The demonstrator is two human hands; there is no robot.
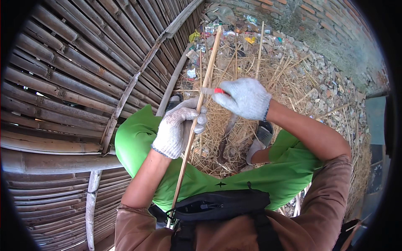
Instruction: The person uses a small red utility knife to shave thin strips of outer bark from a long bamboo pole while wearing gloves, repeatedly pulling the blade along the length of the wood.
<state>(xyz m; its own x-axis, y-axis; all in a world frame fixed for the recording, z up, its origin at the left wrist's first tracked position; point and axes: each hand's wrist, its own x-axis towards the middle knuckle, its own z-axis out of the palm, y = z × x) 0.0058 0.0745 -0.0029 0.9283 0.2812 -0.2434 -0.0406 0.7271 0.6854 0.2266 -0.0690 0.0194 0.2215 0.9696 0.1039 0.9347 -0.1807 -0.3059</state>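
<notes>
Along the left side a wall of split bamboo slats (63, 83) runs from the bottom corner up toward the top, and the person sits close against it in green trousers (138, 138), knees apart.

Just right of the slats, the left hand (178, 127), in a knitted white work glove, is wrapped around a long thin bamboo strip (197, 113). The fingers close snugly about it near its middle, steadying it. The strip slants from the black waist bag (222, 205) at the person's middle up and away, its far tip reaching toward the litter by the brick wall (326, 25).

A little further right and higher, the right hand (245, 98), also gloved, is closed on a small knife with a red handle (215, 90). Its blade lies against the strip just above the left hand, the two hands close but not touching.

Below and beyond them the ground is thick with dry shavings and straw (272, 75), and a sandalled foot (261, 138) rests among them on the right.

My reading is that the strip is being pared or smoothed, with the blade set at mid-length. The following stroke would call for a firm left grip and a shallow, controlled blade angle running away from the steadying fingers.
</notes>
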